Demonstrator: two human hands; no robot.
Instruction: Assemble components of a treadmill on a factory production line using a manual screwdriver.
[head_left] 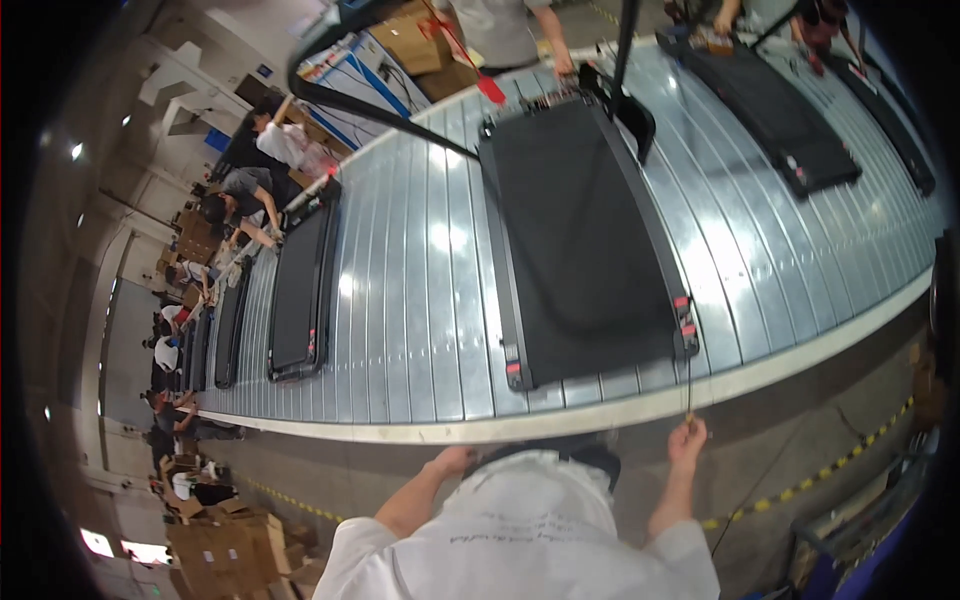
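The right hand (687, 438) pinched a thin cord (689, 385) hanging from the treadmill (585, 240) on the slatted conveyor (420, 300); left hand (452, 460) grip indeterminate. Keeping the cord taut seemed advisable.

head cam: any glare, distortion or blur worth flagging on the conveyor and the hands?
Head view: bright overhead-light glare patches on the metal slat conveyor; strong fisheye bending, the conveyor's near edge curves, dark vignette at the rim; the black treadmill is fairly sharp; the right hand, pinching a thin cord, and the left hand are a little soft; far workers at left are small and indistinct.
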